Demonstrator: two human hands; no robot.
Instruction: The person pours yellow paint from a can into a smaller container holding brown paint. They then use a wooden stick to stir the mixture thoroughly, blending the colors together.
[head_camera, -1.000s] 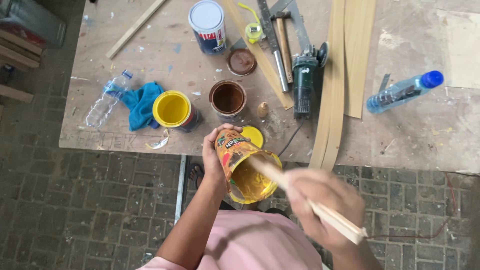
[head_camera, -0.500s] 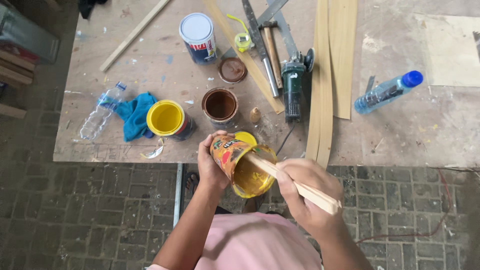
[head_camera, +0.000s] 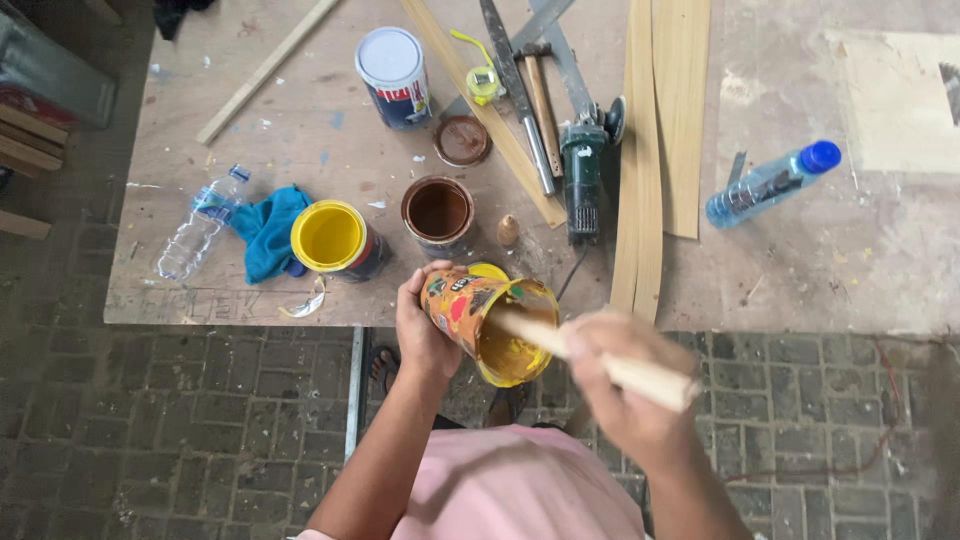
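The left hand (head_camera: 425, 325) is wrapped around a colourful paint can (head_camera: 480, 320), holding it tilted just off the near edge of the counter (head_camera: 300, 110), its open mouth turned toward the person and yellow paint showing inside. The right hand (head_camera: 625, 385) is closed in a fist around a pale wooden stick (head_camera: 600, 360), whose far end dips into the can's mouth; the hand and stick are blurred.

On the counter, close to its near edge, stands an open yellow can (head_camera: 335, 240), with a blue cloth (head_camera: 268, 232) touching its left side and a clear plastic bottle (head_camera: 200, 222) lying just beyond the cloth. An open brown can (head_camera: 438, 213) stands beside the yellow one, a brown lid (head_camera: 462, 141) lies farther back, and a closed white-topped can (head_camera: 393, 77) stands behind that. To the right lie an angle grinder (head_camera: 583, 175), a hammer (head_camera: 540, 105) and several long pale wood strips (head_camera: 660, 150) running toward the far edge. A blue-capped bottle (head_camera: 772, 183) lies on its side toward the right end of the counter.
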